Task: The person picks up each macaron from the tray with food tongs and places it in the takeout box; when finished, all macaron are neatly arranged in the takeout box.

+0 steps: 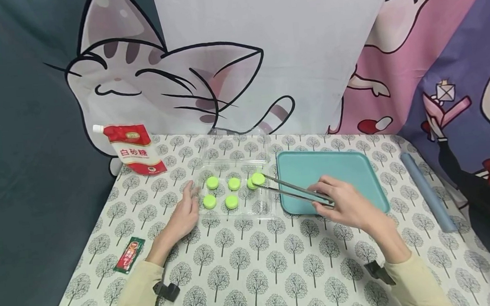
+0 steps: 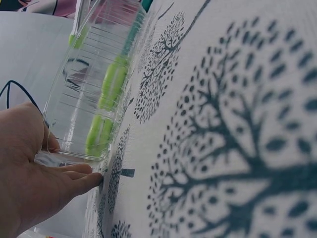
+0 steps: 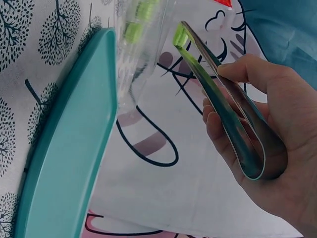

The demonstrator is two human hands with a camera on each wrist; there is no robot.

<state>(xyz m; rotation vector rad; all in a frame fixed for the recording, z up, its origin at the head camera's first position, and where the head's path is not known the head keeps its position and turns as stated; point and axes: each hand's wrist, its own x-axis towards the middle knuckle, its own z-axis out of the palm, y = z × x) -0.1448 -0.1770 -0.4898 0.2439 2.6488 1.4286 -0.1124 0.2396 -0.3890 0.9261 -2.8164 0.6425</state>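
My right hand [image 1: 346, 202] grips a pair of metal tongs [image 3: 223, 99], whose tips hold a bright green macaron [image 1: 257, 179] over the right part of a clear plastic box [image 1: 260, 214]. In the head view this macaron overlaps another green macaron [image 1: 251, 185] beneath it. Several more green macarons [image 1: 231, 202] sit in the box, toward its left and middle. Against the box's left end rests my left hand [image 1: 184, 210]; its fingers look straight in the left wrist view, right at the clear rim [image 2: 74, 157]. The hinged clear lid [image 1: 233, 146] stands raised behind the box.
Just right of the box lies a teal tray [image 1: 327, 161], partly under my right hand. A red and white sugar pouch [image 1: 134, 149] leans at the back left. A small red and green packet [image 1: 129, 255] lies front left, and a blue-grey roll [image 1: 428, 191] at the right edge.
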